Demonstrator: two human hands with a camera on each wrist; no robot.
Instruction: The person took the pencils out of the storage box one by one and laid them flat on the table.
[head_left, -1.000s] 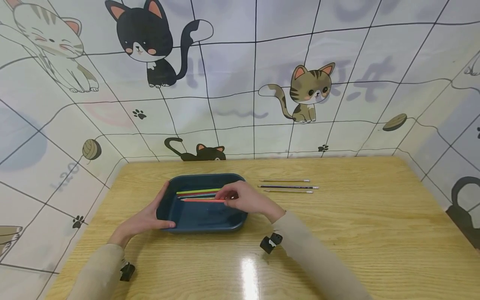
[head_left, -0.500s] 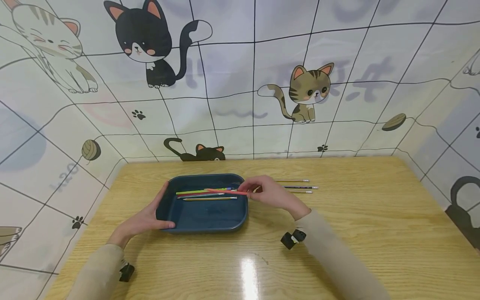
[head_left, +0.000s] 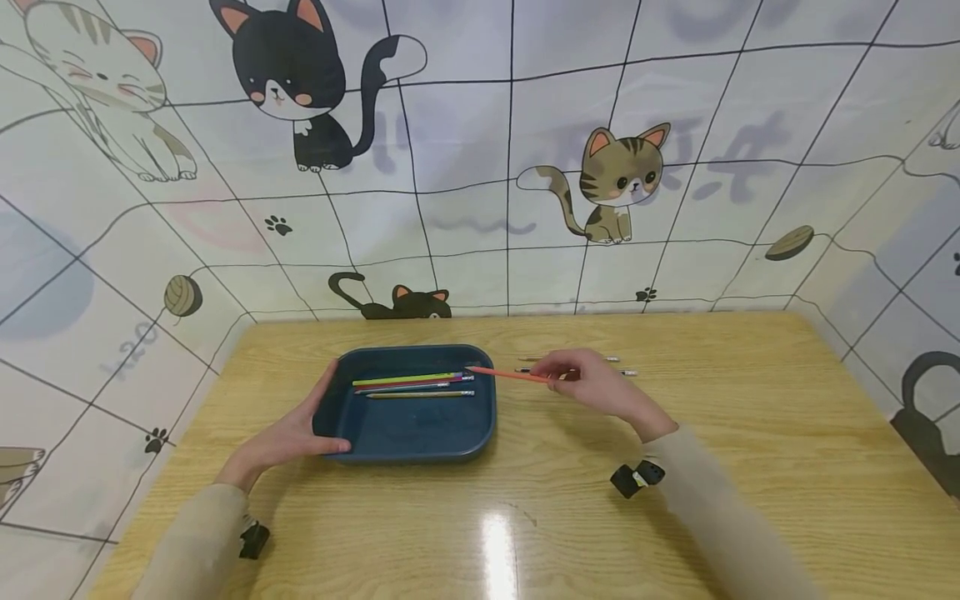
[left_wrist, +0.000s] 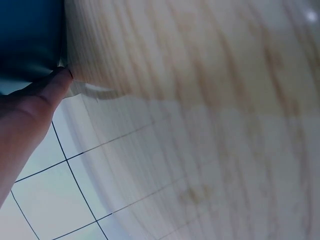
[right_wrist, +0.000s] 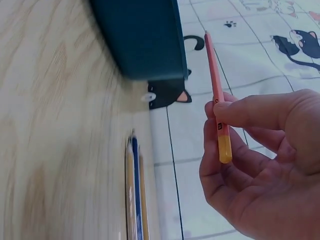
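Note:
A coral-pink pencil [head_left: 506, 374] with a yellow end is pinched between the thumb and fingers of my right hand [head_left: 592, 385]. It sits right of the dark blue tray [head_left: 412, 456], its point over the tray's right rim. In the right wrist view the pencil [right_wrist: 215, 80] points away from the palm. My left hand [head_left: 288, 432] grips the tray's left end, thumb on the front rim and fingers round the back corner. Inside the tray lie several pencils, among them a lime-green pencil [head_left: 397, 380] and a yellow pencil [head_left: 420, 395].
Beyond my right hand, pencils with erasers lie side by side on the wooden table [head_left: 735, 433], partly hidden by that hand; a dark blue pencil [right_wrist: 136, 185] is among them in the right wrist view. A cat-printed cloth [head_left: 465, 208] rises behind the table.
My right hand has carried the coral-pink pencil from inside the tray rightward past its right rim, uncovering the pencils lying there. The left hand stays on the tray.

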